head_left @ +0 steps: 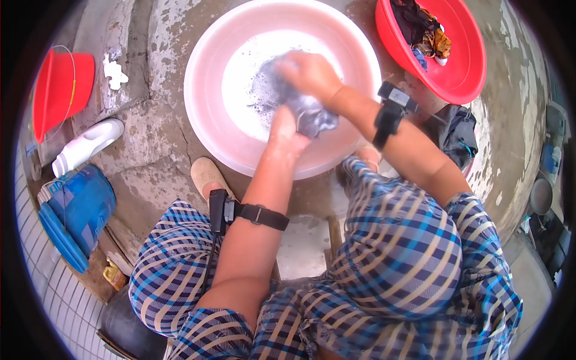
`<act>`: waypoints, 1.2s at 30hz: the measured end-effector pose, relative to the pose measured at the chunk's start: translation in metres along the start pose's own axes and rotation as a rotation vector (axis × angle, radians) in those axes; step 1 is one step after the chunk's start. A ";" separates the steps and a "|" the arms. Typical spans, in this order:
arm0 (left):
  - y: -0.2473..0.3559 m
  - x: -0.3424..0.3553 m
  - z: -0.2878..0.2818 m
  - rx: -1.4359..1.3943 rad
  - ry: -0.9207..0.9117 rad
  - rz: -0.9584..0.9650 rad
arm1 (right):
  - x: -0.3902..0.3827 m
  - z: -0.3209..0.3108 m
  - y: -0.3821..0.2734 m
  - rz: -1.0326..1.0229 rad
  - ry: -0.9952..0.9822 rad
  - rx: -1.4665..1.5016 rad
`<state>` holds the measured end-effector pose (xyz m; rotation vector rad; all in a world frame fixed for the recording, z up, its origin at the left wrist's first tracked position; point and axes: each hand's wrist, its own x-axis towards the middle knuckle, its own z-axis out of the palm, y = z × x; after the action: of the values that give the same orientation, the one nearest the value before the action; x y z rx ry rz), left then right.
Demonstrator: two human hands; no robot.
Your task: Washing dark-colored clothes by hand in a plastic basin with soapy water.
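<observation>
A large pale pink basin (207,129) on the ground holds white, foamy water. Over it, my left hand (288,131) is closed on a wet grey cloth (316,120), whose bunched end hangs past the thumb toward the right. My right hand (311,77) is on the upper part of the same cloth, fingers curled and blurred by motion. Dark, bubbly suds (261,90) float beside the cloth. The fingertips of both hands are partly hidden by cloth and foam.
A red basin (465,54) with dark and patterned clothes (423,30) stands far right, near a dark bag-like item (453,135). At left are a red bucket (66,90), a white bottle (90,144) and a blue container (84,204). My checked clothing (396,252) fills the near side.
</observation>
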<state>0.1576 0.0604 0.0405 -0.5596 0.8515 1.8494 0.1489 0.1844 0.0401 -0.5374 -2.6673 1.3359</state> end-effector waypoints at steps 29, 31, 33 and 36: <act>0.017 -0.018 0.012 -0.070 0.238 0.008 | -0.027 0.006 -0.014 -0.125 0.028 -0.096; 0.034 -0.021 -0.009 -0.190 -0.279 0.062 | -0.057 0.009 -0.054 -0.644 0.005 -0.199; 0.020 -0.015 -0.013 -0.119 0.012 0.084 | -0.043 0.016 -0.032 -0.519 -0.068 -0.217; 0.018 -0.010 0.029 0.088 0.475 -0.061 | -0.008 -0.010 0.001 -0.036 -0.144 -0.163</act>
<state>0.1451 0.0714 0.0720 -0.9799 1.2052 1.6364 0.1588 0.1894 0.0456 -0.4215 -2.9055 1.1971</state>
